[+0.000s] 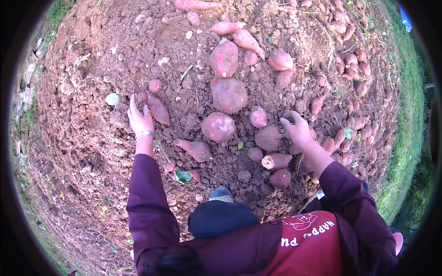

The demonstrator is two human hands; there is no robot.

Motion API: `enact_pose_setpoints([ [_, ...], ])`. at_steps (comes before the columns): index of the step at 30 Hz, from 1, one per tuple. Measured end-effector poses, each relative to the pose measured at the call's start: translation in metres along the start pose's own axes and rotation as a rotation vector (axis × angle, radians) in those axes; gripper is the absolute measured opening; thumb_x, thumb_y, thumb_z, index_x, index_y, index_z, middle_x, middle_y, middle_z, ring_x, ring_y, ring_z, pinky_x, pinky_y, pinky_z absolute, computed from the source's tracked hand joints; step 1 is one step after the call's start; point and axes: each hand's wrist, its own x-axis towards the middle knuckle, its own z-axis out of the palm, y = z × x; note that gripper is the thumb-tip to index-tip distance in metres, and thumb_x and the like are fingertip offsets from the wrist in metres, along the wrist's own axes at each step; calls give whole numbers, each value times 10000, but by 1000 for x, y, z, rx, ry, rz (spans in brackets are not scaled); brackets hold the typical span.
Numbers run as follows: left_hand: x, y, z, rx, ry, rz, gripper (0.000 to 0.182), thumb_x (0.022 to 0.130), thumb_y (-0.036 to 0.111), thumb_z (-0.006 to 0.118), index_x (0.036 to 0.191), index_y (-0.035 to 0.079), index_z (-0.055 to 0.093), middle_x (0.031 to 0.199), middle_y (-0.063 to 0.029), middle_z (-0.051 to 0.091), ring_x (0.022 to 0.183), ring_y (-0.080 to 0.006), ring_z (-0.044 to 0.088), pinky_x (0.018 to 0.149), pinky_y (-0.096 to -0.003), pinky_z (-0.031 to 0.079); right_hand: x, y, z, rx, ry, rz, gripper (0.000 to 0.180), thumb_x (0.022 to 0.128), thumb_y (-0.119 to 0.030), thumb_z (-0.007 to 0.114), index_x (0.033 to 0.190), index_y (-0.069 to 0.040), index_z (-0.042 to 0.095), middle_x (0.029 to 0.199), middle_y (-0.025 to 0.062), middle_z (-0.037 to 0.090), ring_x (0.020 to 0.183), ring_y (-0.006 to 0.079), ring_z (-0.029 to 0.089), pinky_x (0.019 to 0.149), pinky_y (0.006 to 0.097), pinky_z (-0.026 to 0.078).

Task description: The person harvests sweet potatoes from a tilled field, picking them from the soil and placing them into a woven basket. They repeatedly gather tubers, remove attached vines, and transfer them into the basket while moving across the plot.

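My left hand (141, 119) reaches over the soil, fingers and thumb apart. Its fingertips are beside a small sweet potato (142, 97), and a long sweet potato (159, 109) lies just to the right of the thumb. A round one (155, 85) is a little farther up. Over on the right, my right hand (297, 128) is half curled, with a gap between thumb and fingers and nothing visible in it. Close to it are a round, soil-covered sweet potato (268, 138) and a pinkish one (258, 116). A sweet potato with a pale cut end (277, 160) lies below them.
Large sweet potatoes (229, 95) form a column up the middle. Many smaller ones lie in a long heap (357, 69) along the right, before a grass strip (402, 138). My shoe (221, 193) rests on the loose soil (86, 138). Green leaves (182, 176) are scattered about.
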Motion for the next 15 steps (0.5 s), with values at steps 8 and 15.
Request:
enact_pose_setpoints([
  [8,-90,11,-15,40,-124,244,362,767,91,683,1111,52,576,1122,-138,542,1041,-282,540,884,-372,461,2,-63,28,-387,-298,-396,617,709,-254,754,1242,-128,468,1207,197,472,1044,369,532,896,419,456],
  [15,-142,29,-36,113,-700,611,782,621,380,788,1287,127,465,1218,-115,519,1164,-319,455,978,-442,346,9,-53,30,-25,-434,-271,537,709,-184,703,1184,-80,475,1076,148,551,993,312,560,904,385,458],
])
